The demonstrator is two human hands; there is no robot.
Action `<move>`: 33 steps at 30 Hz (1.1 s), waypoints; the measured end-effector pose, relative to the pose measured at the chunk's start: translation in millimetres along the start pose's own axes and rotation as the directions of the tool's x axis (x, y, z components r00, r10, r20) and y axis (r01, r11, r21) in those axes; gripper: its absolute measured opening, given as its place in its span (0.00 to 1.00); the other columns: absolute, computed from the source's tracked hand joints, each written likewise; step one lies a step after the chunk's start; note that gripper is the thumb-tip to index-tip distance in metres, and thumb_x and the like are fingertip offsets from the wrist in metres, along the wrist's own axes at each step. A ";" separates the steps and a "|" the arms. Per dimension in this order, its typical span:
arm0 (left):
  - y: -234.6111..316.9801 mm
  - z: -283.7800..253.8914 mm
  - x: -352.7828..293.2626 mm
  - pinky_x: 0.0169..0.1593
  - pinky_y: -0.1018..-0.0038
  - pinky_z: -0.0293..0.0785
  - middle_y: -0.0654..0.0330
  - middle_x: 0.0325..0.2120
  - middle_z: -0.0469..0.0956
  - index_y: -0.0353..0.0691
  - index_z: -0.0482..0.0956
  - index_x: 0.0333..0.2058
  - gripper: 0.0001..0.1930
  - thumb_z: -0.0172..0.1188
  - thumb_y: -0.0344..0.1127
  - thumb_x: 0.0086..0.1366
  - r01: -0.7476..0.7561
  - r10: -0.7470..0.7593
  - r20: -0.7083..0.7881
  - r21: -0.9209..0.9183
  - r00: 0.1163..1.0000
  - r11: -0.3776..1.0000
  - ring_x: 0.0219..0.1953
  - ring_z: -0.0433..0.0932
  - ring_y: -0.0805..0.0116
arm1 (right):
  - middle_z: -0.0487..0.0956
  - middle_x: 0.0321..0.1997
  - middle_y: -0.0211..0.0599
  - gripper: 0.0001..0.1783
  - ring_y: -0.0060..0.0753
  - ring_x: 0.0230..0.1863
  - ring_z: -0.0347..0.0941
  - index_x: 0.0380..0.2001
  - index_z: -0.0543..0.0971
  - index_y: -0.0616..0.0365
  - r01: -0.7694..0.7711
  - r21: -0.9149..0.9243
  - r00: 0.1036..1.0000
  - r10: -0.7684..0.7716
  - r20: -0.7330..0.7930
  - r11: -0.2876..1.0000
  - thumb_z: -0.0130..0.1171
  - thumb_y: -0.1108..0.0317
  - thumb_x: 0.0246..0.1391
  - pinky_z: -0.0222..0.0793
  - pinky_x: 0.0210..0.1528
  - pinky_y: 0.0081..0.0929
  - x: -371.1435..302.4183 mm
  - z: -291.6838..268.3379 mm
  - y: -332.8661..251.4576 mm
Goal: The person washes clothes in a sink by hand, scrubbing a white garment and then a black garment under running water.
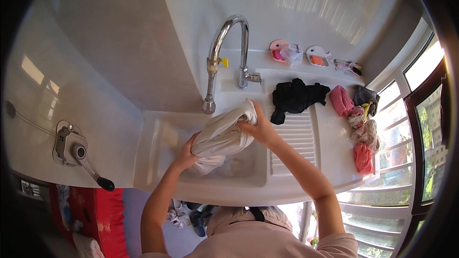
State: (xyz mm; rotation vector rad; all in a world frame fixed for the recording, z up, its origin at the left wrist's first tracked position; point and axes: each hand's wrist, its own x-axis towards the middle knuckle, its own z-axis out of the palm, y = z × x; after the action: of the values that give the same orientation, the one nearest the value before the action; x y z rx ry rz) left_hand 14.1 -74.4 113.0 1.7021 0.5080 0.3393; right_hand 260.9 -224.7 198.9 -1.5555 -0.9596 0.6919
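Over the white sink basin (162, 162) I hold up a bundled, off-white cloth garment (222, 131). At its lower left side my left hand (188, 153) grips the fabric. On its upper right side my right hand (256, 124) has its fingers round a fold. The garment's lower end hangs into the basin, close to what looks like water. Just behind the bundle comes down the spout of a chrome gooseneck faucet (244, 43) with a small yellow piece on it. Whether water runs from the spout cannot be made out.
A black garment (297, 96) lies across the top of the ribbed washboard (292, 145). Several crumpled clothes, among them a pink one (341, 100) and a coral one (363, 158), line the right counter. Fish-shaped soap dishes (317, 57) stand behind. A crank handle (91, 167) juts from the left wall.
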 end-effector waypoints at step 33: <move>-188.9 27.9 60.3 0.60 0.60 0.58 0.49 0.55 0.66 0.42 0.63 0.58 0.40 0.68 0.46 0.46 0.020 -0.838 0.125 0.987 0.531 0.160 0.58 0.64 0.53 | 0.74 0.44 0.47 0.18 0.38 0.44 0.72 0.44 0.77 0.55 -0.053 -0.775 0.878 0.399 0.263 0.629 0.54 0.65 0.47 0.68 0.45 0.36 -52.0 96.7 280.6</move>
State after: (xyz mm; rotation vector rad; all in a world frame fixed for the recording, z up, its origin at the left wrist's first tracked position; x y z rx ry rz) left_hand 52.3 -41.4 -80.8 2.4081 0.7096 -1.4341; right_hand 212.1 -233.4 -98.3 -2.3686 -1.5122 0.8921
